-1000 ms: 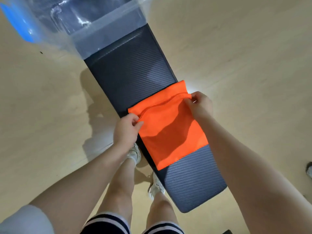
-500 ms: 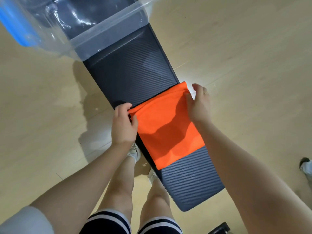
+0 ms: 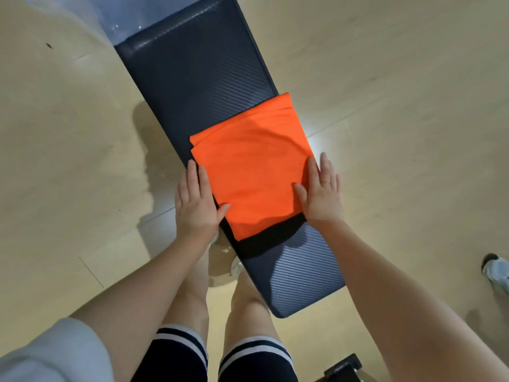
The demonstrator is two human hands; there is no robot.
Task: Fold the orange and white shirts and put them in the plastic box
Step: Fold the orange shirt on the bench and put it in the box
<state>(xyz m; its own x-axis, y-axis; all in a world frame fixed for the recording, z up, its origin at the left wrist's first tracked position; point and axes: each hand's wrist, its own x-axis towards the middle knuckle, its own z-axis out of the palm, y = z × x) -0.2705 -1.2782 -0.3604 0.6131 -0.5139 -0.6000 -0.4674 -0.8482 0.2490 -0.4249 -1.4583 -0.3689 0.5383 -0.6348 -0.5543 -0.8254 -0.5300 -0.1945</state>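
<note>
Flat and unclenched, both my hands flank the orange shirt [image 3: 253, 172]: left hand [image 3: 197, 204] at its left edge, right hand [image 3: 321, 194] at its right, thumbs resting on the cloth. It lies folded on the dark bench [image 3: 198, 67]. I should slide my fingers under evenly, so the layers stay stacked on the way to the plastic box [image 3: 121, 20] beyond its far edge.

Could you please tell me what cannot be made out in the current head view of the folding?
- Plastic box: cut off by the top edge; only a clear corner shows, contents unseen.
- White shirt: not in view anywhere.
- Orange shirt: inner folds hidden under its top layer.
- Left hand and right hand: fingers lie along the shirt's sides; whether any tuck under is hidden.
- Shoe: cut off by the right edge.
</note>
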